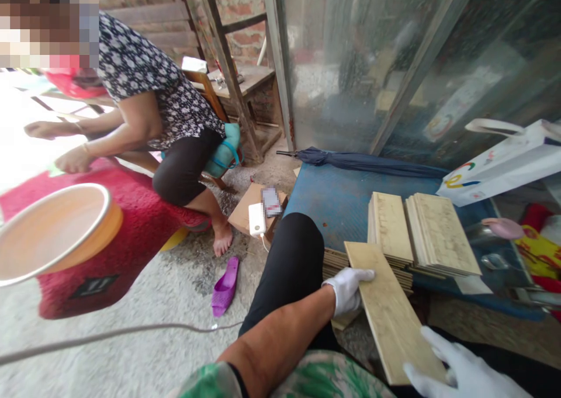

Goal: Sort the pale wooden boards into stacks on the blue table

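I hold a thin pale wooden board [388, 310] with both white-gloved hands. My left hand [348, 290] grips its left edge near the far end. My right hand [460, 369] clasps the near end at the bottom right. The board slants over my lap, beside my knee in black trousers [291, 258]. Just beyond it, two neat stacks of the same boards [423, 234] rest on a blue surface [337, 196], with more boards [335, 259] piled lower at its front edge.
Another person sits at left on a low seat, arms stretched over a red cloth [131, 234]. A round metal tray [48, 231] is at left. A purple sandal [225, 287], a cable [109, 334], a cardboard box with a phone [256, 217], a folded umbrella [363, 161] and a white bag [504, 164] lie around.
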Demonstrator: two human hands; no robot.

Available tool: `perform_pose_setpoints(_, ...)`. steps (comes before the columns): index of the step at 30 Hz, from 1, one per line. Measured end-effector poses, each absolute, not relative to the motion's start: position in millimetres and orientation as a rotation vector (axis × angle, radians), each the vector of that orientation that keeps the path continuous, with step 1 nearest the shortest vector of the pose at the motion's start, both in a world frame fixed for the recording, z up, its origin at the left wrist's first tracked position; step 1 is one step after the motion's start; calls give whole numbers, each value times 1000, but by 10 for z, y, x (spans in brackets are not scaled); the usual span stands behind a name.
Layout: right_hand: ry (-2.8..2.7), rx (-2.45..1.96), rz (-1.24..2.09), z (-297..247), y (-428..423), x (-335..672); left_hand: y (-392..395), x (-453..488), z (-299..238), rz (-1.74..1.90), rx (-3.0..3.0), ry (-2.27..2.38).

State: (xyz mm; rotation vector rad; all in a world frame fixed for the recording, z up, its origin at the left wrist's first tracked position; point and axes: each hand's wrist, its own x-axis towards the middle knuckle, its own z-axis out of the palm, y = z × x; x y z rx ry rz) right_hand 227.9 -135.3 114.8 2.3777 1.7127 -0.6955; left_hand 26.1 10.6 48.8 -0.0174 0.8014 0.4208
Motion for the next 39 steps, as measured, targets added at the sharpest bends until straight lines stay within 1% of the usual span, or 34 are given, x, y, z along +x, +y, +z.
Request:
perform_pose_setpoints(2,1515,2415,-806,1196,-1184,2171,120,267,539,459,-12,797)
perform_pose_setpoints(5,1380,2499,-694,1192,-907,1861,129,269,572,489,-26,827)
perform_pose_setpoints(10,1571,2464,-677,991,-611,1369,123,239,598,593,19,863)
perform_pose_setpoints(14,1762,2421,-519,799,-542,1247,98,211,625,573,130,893)
perform_pose_setpoints(16,1770,2425,-494,710,-540,1246,84,202,630,571,161,864)
perform_pose_setpoints(21,1733,2507,-617,616,-558,1231,89,161,688,577,329,870)
perform_pose_setpoints(26,1659,2658,-740,736,-492,1195,200,107,894,529,410,910)
perform_pose_setpoints(30,1600,2714,-801,846,-345,1235,298,113,1014,575,405,831)
perform_pose_setpoints(33,1558,2720,-805,864,-152,1350,351,156,912,662,243,757)
perform_pose_setpoints(35,1553,2715,-782,842,21,1469,365,182,772,682,97,796)
perform_pose_setpoints(39,1538,2713,-642,775,447,1746,297,203,552,560,-69,747)
